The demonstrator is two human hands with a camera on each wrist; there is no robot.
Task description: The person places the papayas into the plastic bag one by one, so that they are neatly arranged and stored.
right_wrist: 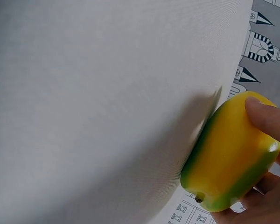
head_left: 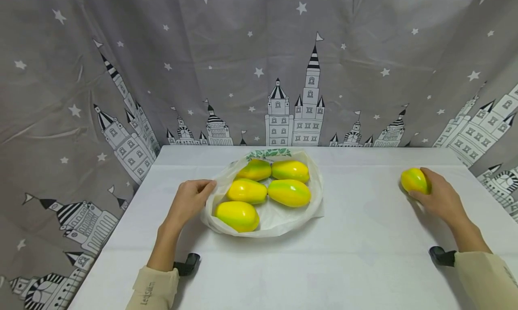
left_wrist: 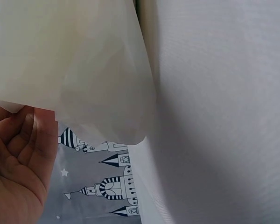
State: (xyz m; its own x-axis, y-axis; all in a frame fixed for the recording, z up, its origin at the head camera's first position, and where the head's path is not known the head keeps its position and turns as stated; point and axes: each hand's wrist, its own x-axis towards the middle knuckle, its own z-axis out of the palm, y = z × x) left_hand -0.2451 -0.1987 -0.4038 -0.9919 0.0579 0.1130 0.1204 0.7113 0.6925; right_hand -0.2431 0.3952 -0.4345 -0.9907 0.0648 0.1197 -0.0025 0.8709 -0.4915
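Observation:
A white plastic bag (head_left: 279, 231) with a green leaf print along its far rim lies wide open at the table's middle. Inside it are several yellow-green papayas (head_left: 289, 193). My left hand (head_left: 189, 203) pinches the bag's left rim between thumb and fingers; in the left wrist view the bag wall (left_wrist: 102, 84) covers part of the fingertips. Far to the right, my right hand (head_left: 439, 200) grips another papaya (head_left: 413, 180) from its right side. The right wrist view shows that papaya (right_wrist: 231, 149) at the white surface, thumb over it and fingers underneath.
A white cloth (head_left: 323, 274) covers the table. Behind and at both sides hangs a grey curtain (head_left: 226, 54) printed with castles and stars. A black wrist mount (head_left: 188, 264) sits on the left wrist, another mount (head_left: 442, 256) on the right.

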